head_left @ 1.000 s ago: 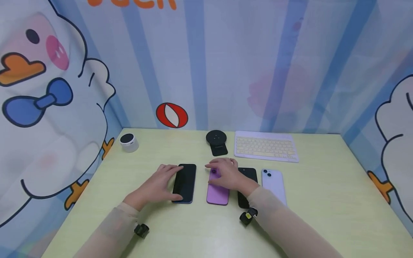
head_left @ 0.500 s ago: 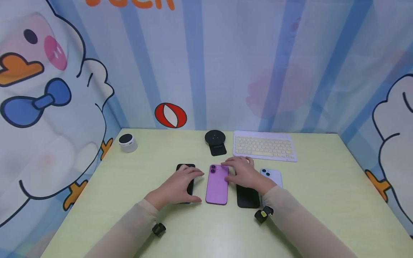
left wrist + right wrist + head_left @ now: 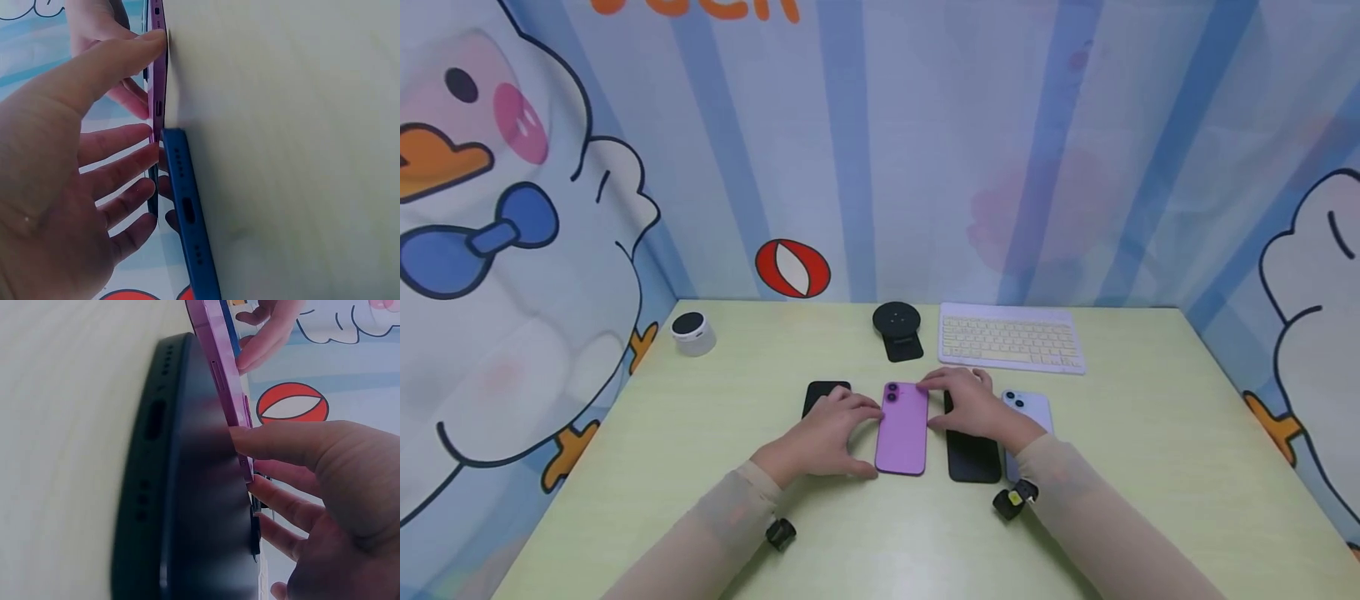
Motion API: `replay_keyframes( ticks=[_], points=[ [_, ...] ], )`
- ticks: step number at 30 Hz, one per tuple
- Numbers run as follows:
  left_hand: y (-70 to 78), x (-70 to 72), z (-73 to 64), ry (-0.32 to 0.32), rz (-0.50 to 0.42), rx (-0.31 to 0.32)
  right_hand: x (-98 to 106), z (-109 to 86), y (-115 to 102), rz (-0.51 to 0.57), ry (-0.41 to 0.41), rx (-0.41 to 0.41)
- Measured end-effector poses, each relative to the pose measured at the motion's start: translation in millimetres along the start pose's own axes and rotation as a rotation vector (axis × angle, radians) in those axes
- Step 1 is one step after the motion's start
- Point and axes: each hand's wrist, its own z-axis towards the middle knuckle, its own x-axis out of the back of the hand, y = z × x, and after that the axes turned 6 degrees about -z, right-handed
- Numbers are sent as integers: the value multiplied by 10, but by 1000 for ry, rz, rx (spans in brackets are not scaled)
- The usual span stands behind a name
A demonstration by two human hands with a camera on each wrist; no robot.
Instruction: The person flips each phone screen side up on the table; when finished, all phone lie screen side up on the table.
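A pink-purple phone lies back up on the table between both hands, two camera lenses at its top left. My left hand reaches over a dark-screened phone, which it partly hides. Its fingertips are at the pink phone's left edge and its thumb is at the bottom corner. My right hand has thumb and forefinger at the pink phone's upper right edge, its palm above a black phone. A pale lilac phone, partly behind the right wrist, lies farther right.
A black round-topped stand is near the table's back edge. Beside it lies a lilac keyboard with cream keys. A small white cylinder with a black top stands at the back left. A printed cloth hangs behind.
My left hand has moved right from the dark-screened phone to the pink phone's left edge. My right hand has slid from on top of the pink phone to its right edge.
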Motion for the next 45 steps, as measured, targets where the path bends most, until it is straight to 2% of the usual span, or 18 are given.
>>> replay_keyframes(
  ticks=[5,12,23,31,40,45],
  points=[
    [26,-11,9,21,9,-13,-13,-3,-17,23,-2,-14],
    [51,-35,31,36,16,2,1,-5,-55,93,0,-45],
    [61,-53,29,32,-41,35,-5,14,-73,135,29,-90],
    [30,-62,32,41,-66,23,-15,13,-78,167,62,-125],
    [36,-45,17,43,-77,-12,30,-27,-54,184,102,-96],
    [50,-40,6,31,-105,-11,58,-47,-59,191,121,-76]
  ],
)
